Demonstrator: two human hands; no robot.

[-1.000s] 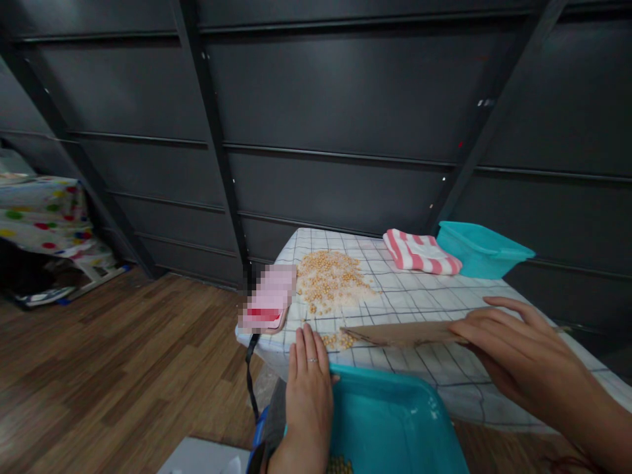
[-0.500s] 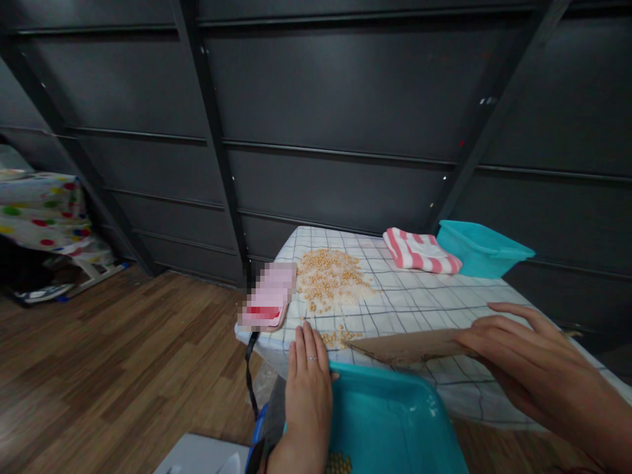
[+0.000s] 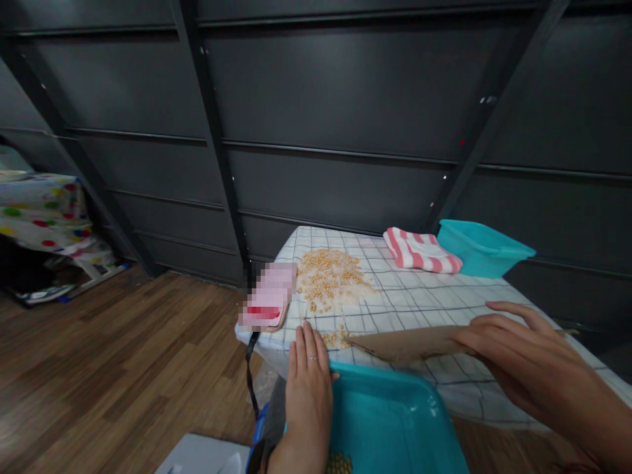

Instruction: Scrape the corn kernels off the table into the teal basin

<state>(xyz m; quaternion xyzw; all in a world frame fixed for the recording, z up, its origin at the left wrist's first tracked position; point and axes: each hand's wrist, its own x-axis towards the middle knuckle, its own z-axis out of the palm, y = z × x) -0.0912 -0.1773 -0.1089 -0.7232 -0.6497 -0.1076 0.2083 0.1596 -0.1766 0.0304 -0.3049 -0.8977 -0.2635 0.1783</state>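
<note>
My right hand (image 3: 523,362) grips a strip of brown cardboard (image 3: 405,342) that lies edge-down on the checked tablecloth (image 3: 444,299), its left tip beside a small cluster of yellow grains (image 3: 336,339). A larger heap of grains (image 3: 330,276) mixed with white rice lies farther back. My left hand (image 3: 309,388), a ring on one finger, holds the left rim of a teal plastic tray (image 3: 390,421) at the table's near edge, fingers together along the rim. A few grains (image 3: 338,464) lie in the tray's bottom.
A pink object (image 3: 269,296) sits at the table's left corner with a black strap hanging down. A red-and-white striped cloth (image 3: 419,250) and a second teal tub (image 3: 481,247) stand at the back right. Dark metal wall panels behind; wooden floor and a polka-dot cloth (image 3: 44,210) to the left.
My right hand has drawn the cardboard strip a little toward me and the tray, and the small cluster of grains has come with it. My left hand has stayed on the tray rim.
</note>
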